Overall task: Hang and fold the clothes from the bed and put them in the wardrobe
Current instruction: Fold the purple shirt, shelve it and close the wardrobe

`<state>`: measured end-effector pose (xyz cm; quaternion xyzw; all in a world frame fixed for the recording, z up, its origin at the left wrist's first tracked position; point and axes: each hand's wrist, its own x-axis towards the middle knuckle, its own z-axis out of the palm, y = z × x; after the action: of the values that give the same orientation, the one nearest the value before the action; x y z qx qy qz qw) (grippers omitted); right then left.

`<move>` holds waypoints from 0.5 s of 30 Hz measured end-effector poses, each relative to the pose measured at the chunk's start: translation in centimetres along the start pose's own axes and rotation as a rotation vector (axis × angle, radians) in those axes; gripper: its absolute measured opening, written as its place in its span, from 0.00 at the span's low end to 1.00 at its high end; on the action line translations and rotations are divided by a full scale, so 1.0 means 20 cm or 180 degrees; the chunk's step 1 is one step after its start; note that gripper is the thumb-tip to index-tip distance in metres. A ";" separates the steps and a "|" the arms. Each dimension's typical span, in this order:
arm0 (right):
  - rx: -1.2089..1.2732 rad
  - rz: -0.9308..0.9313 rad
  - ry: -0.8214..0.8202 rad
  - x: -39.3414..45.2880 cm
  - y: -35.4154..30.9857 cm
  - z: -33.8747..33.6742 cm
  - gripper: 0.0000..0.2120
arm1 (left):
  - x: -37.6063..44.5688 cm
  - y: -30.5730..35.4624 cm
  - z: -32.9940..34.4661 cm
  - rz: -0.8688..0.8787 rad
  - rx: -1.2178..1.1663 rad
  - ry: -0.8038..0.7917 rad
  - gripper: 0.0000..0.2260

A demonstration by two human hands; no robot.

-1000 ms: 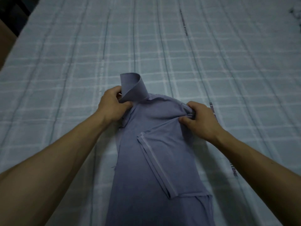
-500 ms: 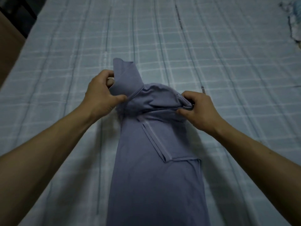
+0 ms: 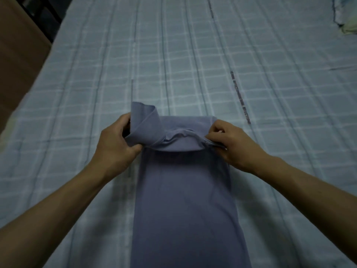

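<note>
Folding the top of a purple garment down over itself on the bed.

At frame centre, the left hand (image 3: pixel 116 143) is gripping a raised fold of the purple garment (image 3: pixel 183 200) while the right hand (image 3: pixel 230 146) is pinching the opposite edge, likely keeping the fold line straight across the checked bedsheet (image 3: pixel 193 55); more clothes (image 3: pixel 345 18) are lying upper right.

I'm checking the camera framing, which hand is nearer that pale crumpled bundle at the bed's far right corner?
Right. The right hand pinches the blue-grey shirt's folded edge on the side towards the pale crumpled bundle; the left hand grips the opposite edge, farther away.
</note>
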<state>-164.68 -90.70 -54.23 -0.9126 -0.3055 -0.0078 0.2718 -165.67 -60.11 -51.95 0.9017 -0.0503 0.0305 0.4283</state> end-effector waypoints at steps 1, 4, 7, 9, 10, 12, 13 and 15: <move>-0.0076 -0.0070 -0.0022 -0.05 -0.02 0.02 0.08 | -0.07 0.00 0.00 0.0042 0.0003 0.0013 0.28; -0.0343 -0.0166 -0.0175 -0.20 -0.10 0.08 0.10 | -0.28 -0.01 -0.01 0.0334 0.0071 0.0013 0.31; -0.0475 -0.0272 -0.0453 -0.36 -0.19 0.14 0.12 | -0.52 -0.07 -0.03 0.0960 0.0536 -0.0117 0.40; -0.0549 -0.0297 -0.0549 -0.47 -0.25 0.17 0.12 | -0.67 -0.13 -0.02 0.1338 0.0744 -0.0183 0.39; -0.0582 -0.0303 -0.0563 -0.53 -0.28 0.19 0.12 | -0.74 -0.16 -0.02 0.1526 0.0814 -0.0205 0.35; -0.0618 -0.0357 -0.0570 -0.63 -0.35 0.21 0.12 | -0.86 -0.20 0.01 0.1873 0.0922 -0.0283 0.25; -0.0611 -0.0412 -0.0565 -0.68 -0.37 0.23 0.12 | -0.92 -0.21 0.02 0.2012 0.0904 -0.0362 0.22; -0.0615 -0.0513 -0.0542 -0.77 -0.42 0.26 0.10 | -1.03 -0.25 0.05 0.2167 0.0820 -0.0478 0.18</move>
<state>-182.72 -91.04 -57.33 -0.9044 -0.3974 0.0184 0.1542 -185.62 -56.44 -58.43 0.8796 -0.3743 0.1111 0.2717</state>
